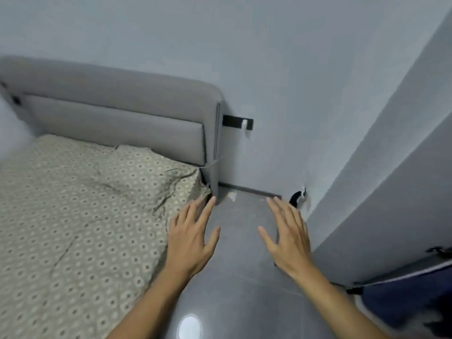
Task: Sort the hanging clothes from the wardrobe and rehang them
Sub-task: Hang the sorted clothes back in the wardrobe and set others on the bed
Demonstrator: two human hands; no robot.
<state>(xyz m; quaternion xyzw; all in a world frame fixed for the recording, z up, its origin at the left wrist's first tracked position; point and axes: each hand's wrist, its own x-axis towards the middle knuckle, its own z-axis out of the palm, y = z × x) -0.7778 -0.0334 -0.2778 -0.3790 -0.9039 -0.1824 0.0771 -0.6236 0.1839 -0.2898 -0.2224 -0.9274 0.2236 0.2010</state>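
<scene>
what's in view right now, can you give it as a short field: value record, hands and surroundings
left hand: left hand open, fingers spread, holding nothing, over the bed's edge
right hand: right hand open, fingers spread, holding nothing, over the floor
bed: patterned bedspread, wrinkled near the corner
headboard: grey padded headboard against the wall
floor: glossy grey floor tiles between bed and right wall
wall fitting: black socket strip beside the headboard
lower right: dark blue fabric, partly cut off, cannot tell what it is
wardrobe: not in view

Two bare forearms, left hand (pixel 189 241), right hand (pixel 288 238), no sleeves
</scene>
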